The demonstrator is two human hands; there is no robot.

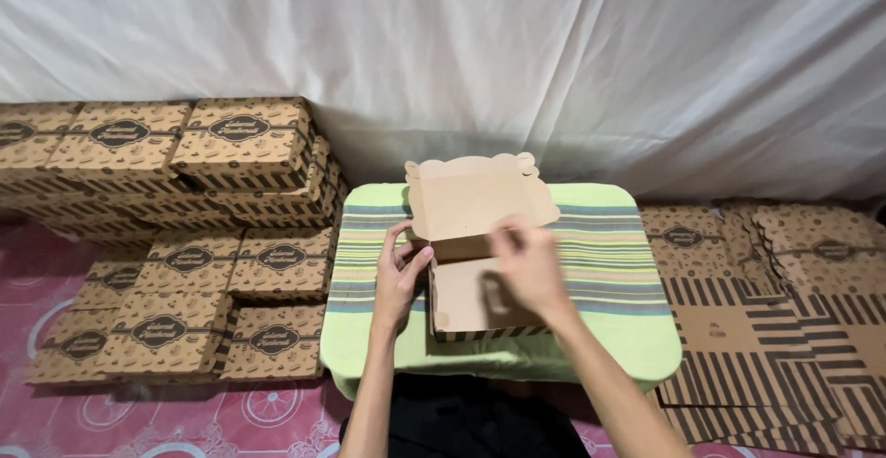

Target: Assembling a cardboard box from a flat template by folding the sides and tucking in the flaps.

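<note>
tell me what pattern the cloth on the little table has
Light green cloth with horizontal stripes in blue-grey, pink and yellow, seen best in the head view.

Brown cardboard box (475, 278), lid up, striped base, ctr of green-striped table (609, 255)

An open brown cardboard box (475, 278), lid raised, sits on the striped green counter (609, 264). The left hand (399, 278) grips its left wall; the right hand (528, 269), blurred, reaches inside. Folded boxes (194, 264) stack left of it, flat blanks (766, 329) right.
</note>
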